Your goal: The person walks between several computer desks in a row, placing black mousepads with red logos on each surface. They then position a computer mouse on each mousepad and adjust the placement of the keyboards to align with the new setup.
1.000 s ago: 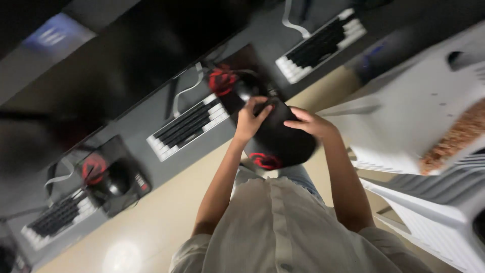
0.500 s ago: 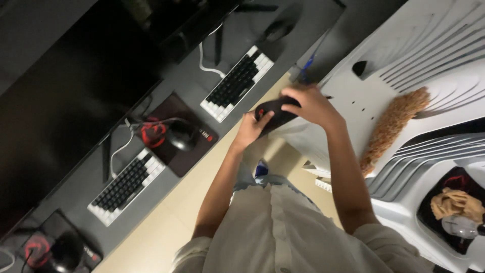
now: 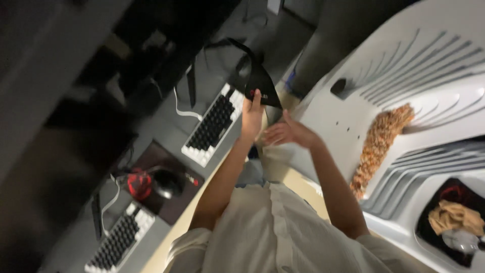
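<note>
My left hand is raised over a dark desk and grips the lower corner of a black flat item, cloth or pad, with a small red mark. A thin black strap or cord loops up from it. My right hand hovers just below and to the right of it, fingers apart, holding nothing. A black-and-white keyboard lies on the desk just left of my left hand.
A black mouse and a red object sit on a dark mouse pad; a second keyboard lies lower left. At right stands a white ribbed moulded unit bearing a brown fuzzy duster, with a tan cloth in a dark recess.
Both hands held the black item together before; now only my left hand holds it, lifted higher, and my right hand has come off it. The view has swung along the desk.
</note>
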